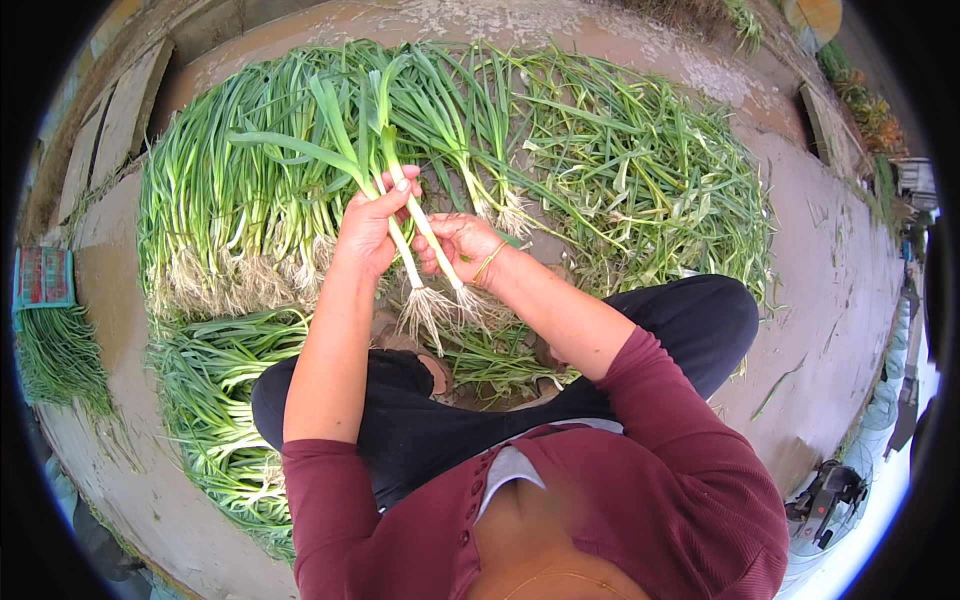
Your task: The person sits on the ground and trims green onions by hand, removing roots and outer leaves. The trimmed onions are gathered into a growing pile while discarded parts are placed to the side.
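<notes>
My left hand grips two leek-like allium plants side by side, thumb across the pale stems. The left allium stalk and the right allium stalk slant, with green leaves pointing away from me. Their whitish roots hang over the gap between my knees. Curled fingers of my right hand close on the lower part of the right stalk; the fingertips are partly hidden behind it. Beyond my hands on the left lies a thick row of allium plants, roots towards me.
Loose leaves and trimmings form a heap at the right. Another allium pile lies beside my left knee. A crate with greens stands far left on the wet concrete ground. Concrete slabs edge the far left.
</notes>
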Demonstrator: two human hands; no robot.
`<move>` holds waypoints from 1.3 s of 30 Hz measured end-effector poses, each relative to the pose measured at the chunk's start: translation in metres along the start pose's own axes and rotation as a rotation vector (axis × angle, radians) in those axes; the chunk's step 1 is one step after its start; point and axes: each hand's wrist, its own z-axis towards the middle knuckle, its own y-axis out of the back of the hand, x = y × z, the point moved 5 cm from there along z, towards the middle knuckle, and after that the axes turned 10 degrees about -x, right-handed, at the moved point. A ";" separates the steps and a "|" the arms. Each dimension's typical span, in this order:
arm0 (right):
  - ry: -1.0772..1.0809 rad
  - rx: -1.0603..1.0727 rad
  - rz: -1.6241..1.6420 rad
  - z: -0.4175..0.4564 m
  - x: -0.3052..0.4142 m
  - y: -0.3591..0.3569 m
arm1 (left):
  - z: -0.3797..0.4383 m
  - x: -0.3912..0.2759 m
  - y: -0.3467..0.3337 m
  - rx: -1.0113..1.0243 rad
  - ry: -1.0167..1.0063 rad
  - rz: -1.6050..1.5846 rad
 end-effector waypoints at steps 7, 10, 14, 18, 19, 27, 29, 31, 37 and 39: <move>0.286 -0.114 -0.303 0.004 0.017 -0.018 | -0.007 0.012 -0.003 -0.023 0.220 0.177; 0.243 -0.050 -0.723 0.022 -0.001 0.008 | 0.002 -0.015 0.010 -0.173 0.103 0.098; 0.552 -0.502 -1.340 0.057 0.037 0.103 | -0.016 -0.094 0.031 -0.133 -0.199 -0.136; 0.546 -0.777 -1.557 0.099 0.090 0.189 | -0.034 -0.123 0.039 0.040 -0.318 -0.417; 0.560 -0.790 -1.551 0.111 0.095 0.200 | -0.030 -0.117 0.040 0.006 -0.303 -0.414; 0.411 -1.136 -1.541 0.190 0.082 0.216 | -0.008 -0.067 0.058 -0.282 -0.085 -0.339; 0.452 -0.867 -1.258 0.195 0.091 0.201 | -0.008 -0.069 0.060 -0.296 -0.098 -0.310; 0.476 -0.595 -0.802 0.186 0.109 0.175 | -0.010 -0.071 0.059 -0.320 -0.105 -0.283; 0.220 -0.446 -0.780 0.097 0.121 0.095 | -0.014 -0.054 0.049 -0.380 -0.042 -0.113; 0.202 -0.368 -0.655 0.072 0.093 0.073 | -0.012 -0.040 0.047 -0.358 0.009 -0.065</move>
